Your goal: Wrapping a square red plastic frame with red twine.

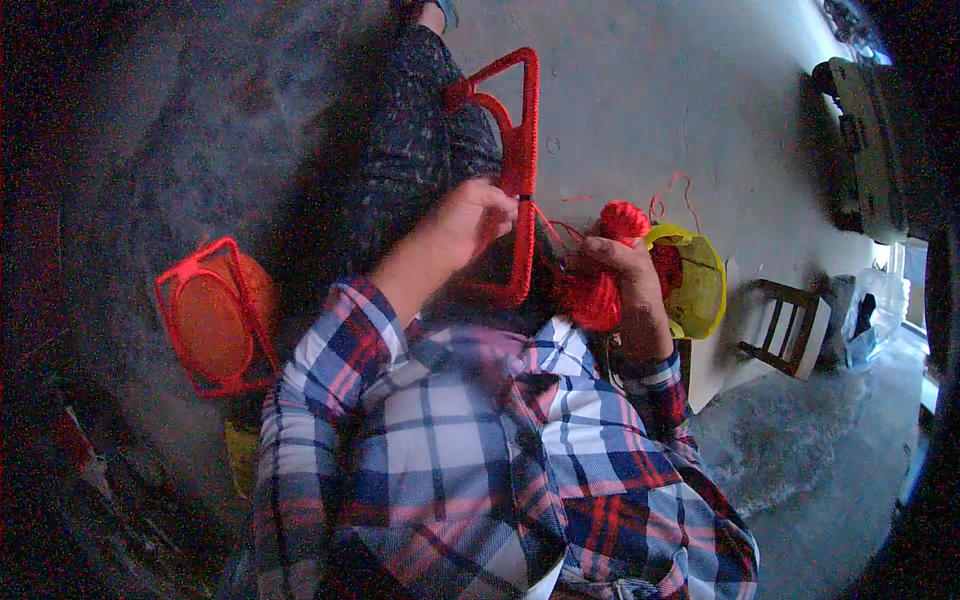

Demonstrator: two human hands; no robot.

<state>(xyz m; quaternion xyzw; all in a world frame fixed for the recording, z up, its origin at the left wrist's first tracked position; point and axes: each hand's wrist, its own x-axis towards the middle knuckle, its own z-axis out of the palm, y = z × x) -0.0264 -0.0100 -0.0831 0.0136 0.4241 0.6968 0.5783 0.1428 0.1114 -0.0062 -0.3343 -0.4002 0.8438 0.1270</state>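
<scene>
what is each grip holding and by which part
The right grip holds the red yarn around its middle. The left grip is at the side of the red frame, by a dark band; its exact hold cannot be told.

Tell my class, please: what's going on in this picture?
A person in a plaid shirt is working with red yarn and a red frame. Their right hand holds the bundled yarn, and a strand stretches toward the frame. The left hand is at the frame's side, fingertips by a dark spot; blur hides what they grip. A yellow basket sits beyond the right hand, and another red frame lies off to the left.
</scene>
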